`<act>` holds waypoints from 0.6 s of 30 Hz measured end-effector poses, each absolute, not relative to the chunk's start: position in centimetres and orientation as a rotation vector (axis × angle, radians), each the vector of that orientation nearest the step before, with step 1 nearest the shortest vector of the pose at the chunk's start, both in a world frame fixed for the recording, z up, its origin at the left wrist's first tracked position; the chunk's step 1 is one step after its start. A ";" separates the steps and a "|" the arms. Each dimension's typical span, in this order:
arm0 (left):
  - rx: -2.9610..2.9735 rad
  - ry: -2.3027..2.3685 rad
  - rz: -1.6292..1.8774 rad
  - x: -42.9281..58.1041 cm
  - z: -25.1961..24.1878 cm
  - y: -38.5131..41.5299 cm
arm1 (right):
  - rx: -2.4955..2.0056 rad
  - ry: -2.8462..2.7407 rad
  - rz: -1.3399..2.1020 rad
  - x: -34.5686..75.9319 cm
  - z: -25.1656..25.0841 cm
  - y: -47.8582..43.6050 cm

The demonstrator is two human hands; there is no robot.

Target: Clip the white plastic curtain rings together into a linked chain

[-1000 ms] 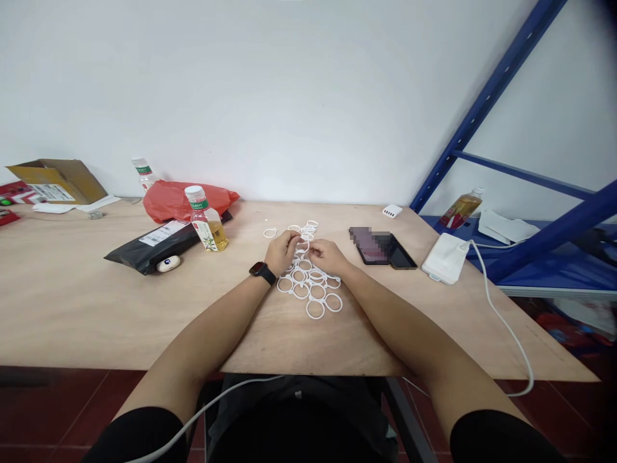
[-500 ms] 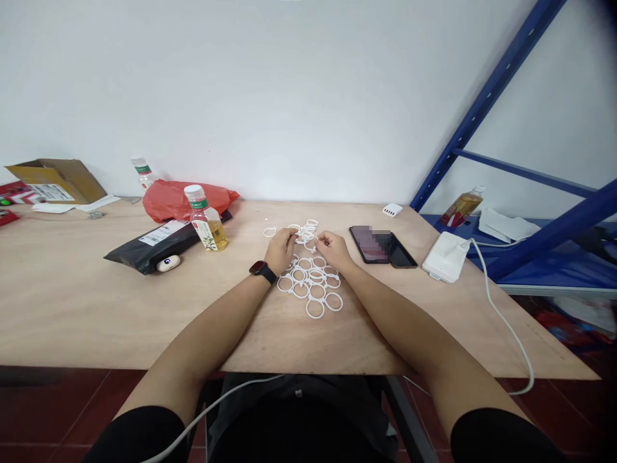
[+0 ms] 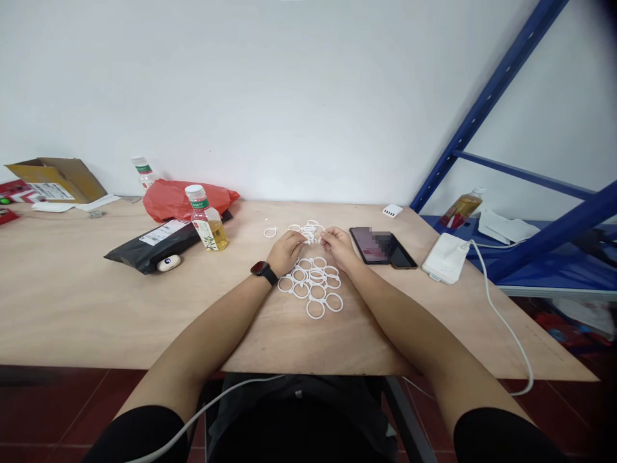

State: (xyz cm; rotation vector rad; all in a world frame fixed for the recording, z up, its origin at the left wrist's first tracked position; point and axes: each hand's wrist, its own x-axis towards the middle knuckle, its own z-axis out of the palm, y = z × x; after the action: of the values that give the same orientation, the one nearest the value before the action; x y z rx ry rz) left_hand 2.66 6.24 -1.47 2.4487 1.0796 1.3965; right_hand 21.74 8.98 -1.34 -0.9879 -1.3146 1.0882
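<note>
A mesh of linked white plastic rings [image 3: 314,285] lies on the wooden table [image 3: 96,302] in front of me. Beyond it sits a small heap of loose white rings [image 3: 308,227], and a single ring [image 3: 270,232] lies to its left. My left hand [image 3: 285,251], with a black watch on the wrist, has its fingers pinched on a white ring at the mesh's far edge. My right hand [image 3: 340,248] is curled and pinches the same small white piece from the other side. The fingertips of both hands almost meet.
Two phones [image 3: 380,245] lie right of my hands, then a white power bank [image 3: 447,257] with a cable running off the table's edge. A tea bottle [image 3: 207,218], black parcel [image 3: 154,244], red bag [image 3: 178,198] and cardboard box [image 3: 55,177] stand at left. Blue shelving [image 3: 530,212] rises on the right.
Both hands have shifted away from me, from over the mesh to its far edge beside the loose heap. My right hand moved right and forward, and the fingertips stay close together.
</note>
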 end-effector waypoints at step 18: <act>2.413 1.145 1.392 2.5 -1.8 6.5 | -1.149 -1.470 0.764 23.5 -2.8 10.6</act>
State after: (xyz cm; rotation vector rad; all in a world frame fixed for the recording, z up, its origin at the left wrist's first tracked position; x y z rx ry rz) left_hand 2.51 6.50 -1.81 2.4133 1.1451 1.3924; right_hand 23.49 10.62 -2.80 -1.1488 -1.4697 0.7644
